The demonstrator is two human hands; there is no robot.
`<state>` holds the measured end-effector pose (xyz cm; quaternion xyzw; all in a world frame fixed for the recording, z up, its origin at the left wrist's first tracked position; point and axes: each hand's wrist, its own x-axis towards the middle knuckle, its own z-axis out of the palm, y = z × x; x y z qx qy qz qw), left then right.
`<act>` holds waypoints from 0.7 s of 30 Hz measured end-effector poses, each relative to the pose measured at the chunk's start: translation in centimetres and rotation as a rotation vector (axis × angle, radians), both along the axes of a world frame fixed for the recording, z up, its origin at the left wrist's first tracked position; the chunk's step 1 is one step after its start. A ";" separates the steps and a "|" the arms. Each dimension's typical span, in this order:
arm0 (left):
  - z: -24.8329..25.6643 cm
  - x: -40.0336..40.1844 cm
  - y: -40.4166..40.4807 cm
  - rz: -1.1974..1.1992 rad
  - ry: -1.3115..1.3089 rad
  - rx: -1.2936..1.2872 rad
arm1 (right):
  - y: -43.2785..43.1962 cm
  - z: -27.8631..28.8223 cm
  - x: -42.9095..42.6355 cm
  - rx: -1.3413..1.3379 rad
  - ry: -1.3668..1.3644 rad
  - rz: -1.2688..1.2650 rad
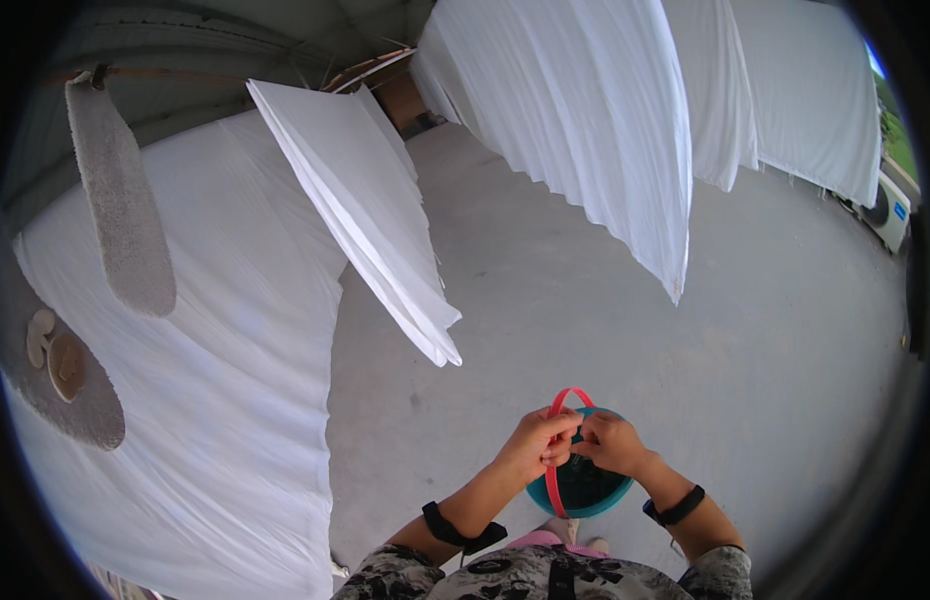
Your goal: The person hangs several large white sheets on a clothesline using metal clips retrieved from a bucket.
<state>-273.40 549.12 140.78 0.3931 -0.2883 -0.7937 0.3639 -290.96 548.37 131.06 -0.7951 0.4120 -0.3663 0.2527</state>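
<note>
A teal plastic bucket (538, 501) with a red strap-like handle (553, 487) is in front of my body, above my feet. My left hand (536, 446) is closed around the handle, its thumb and index finger reaching over the bucket's mouth. Close beside it, my right hand (613, 442) is over the bucket's far right rim with its fingers bent inward. The fingertips of both hands nearly meet; whether a small thing is between them cannot be made out. The bucket's inside looks dark, and its contents are too unclear to name.
White cloth sheets hang at left (232, 360), centre left (360, 202) and ahead (585, 112). A grey fleecy cloth (127, 217) hangs at upper left. An air-conditioner outdoor unit (892, 210) stands at far right on the grey floor (735, 375).
</note>
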 end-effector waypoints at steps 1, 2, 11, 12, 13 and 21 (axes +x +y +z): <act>0.2 0.2 -0.8 0.028 -0.001 -0.009 | -1.3 1.2 -0.2 -0.041 -0.091 0.008; 0.0 0.3 -1.3 0.056 -0.002 -0.017 | -1.8 2.0 -0.4 0.285 -0.321 -0.010; 0.6 2.6 -10.3 0.182 -0.063 -0.144 | -14.8 11.2 2.9 0.326 -0.537 0.214; 1.0 3.2 -11.2 0.218 -0.039 -0.173 | -16.0 11.9 4.1 0.305 -0.472 0.218; 1.3 3.8 -12.5 0.256 0.008 -0.176 | -17.2 12.4 5.1 0.300 -0.444 0.240; 5.5 8.4 -19.4 0.694 -0.001 -0.318 | -27.6 13.7 11.9 0.589 -0.588 0.512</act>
